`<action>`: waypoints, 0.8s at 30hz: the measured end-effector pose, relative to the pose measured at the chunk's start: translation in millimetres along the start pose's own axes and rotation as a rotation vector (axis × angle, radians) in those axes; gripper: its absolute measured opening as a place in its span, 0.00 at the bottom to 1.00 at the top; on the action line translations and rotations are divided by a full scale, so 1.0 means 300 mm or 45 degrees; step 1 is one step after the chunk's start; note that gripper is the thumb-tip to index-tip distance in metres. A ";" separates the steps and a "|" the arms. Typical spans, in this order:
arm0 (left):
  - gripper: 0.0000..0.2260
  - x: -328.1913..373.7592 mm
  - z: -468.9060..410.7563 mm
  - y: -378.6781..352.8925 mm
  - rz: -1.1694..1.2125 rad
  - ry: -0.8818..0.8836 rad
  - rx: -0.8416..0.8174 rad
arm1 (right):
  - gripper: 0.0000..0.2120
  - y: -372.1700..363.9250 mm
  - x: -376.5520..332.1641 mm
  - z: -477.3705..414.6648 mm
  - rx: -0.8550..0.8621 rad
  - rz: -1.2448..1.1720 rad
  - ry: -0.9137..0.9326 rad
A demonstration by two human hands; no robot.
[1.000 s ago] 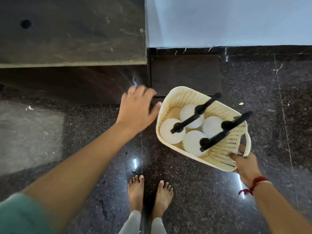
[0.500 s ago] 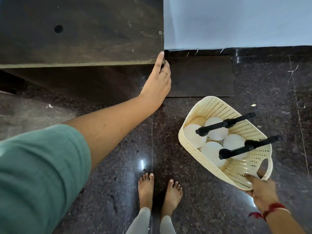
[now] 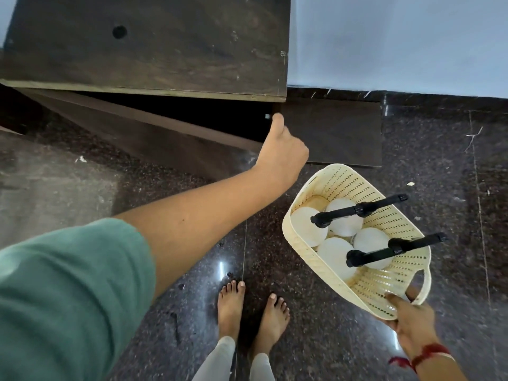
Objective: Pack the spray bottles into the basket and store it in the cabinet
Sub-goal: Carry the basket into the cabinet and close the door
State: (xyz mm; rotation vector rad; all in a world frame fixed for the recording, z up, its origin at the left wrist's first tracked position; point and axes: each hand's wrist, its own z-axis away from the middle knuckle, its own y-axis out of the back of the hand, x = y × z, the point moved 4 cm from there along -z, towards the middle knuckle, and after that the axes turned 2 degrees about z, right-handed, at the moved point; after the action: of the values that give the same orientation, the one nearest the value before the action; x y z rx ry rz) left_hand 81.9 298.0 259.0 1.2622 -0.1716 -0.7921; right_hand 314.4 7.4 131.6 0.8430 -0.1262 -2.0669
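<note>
A cream perforated basket (image 3: 382,287) hangs tilted above the floor, with my right hand (image 3: 409,320) gripping its near handle. Inside stand several white spray bottles (image 3: 339,250) with black nozzles (image 3: 360,209) that stick out to the right. My left hand (image 3: 283,152) is closed on the free edge of the dark wooden cabinet door (image 3: 154,144), which stands partly open. A dark gap (image 3: 209,116) shows behind the door, under the cabinet top (image 3: 154,50).
The floor is dark polished granite (image 3: 316,339); my bare feet (image 3: 250,312) stand just left of the basket. A pale wall (image 3: 398,42) with a dark skirting runs behind on the right. A second, closed door panel (image 3: 335,130) sits right of my left hand.
My left hand went from the cabinet top's corner down to the door edge and pulled the door ajar. The basket moved right and lower in view.
</note>
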 end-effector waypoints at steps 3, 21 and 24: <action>0.08 0.016 0.118 -0.047 0.217 0.024 -0.050 | 0.17 -0.001 -0.005 0.010 -0.031 0.021 0.030; 0.30 -0.073 0.842 -0.493 0.271 0.205 -0.913 | 0.22 -0.161 -0.115 0.060 -0.225 0.483 0.171; 0.25 0.104 0.839 -0.566 0.669 0.175 -1.020 | 0.23 -0.247 -0.116 0.091 -0.292 0.551 0.201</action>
State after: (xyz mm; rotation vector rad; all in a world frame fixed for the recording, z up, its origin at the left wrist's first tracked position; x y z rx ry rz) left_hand -102.3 67.6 180.8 0.4655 -0.0544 -0.2552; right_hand 259.9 73.4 142.4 0.7567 0.0154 -1.5702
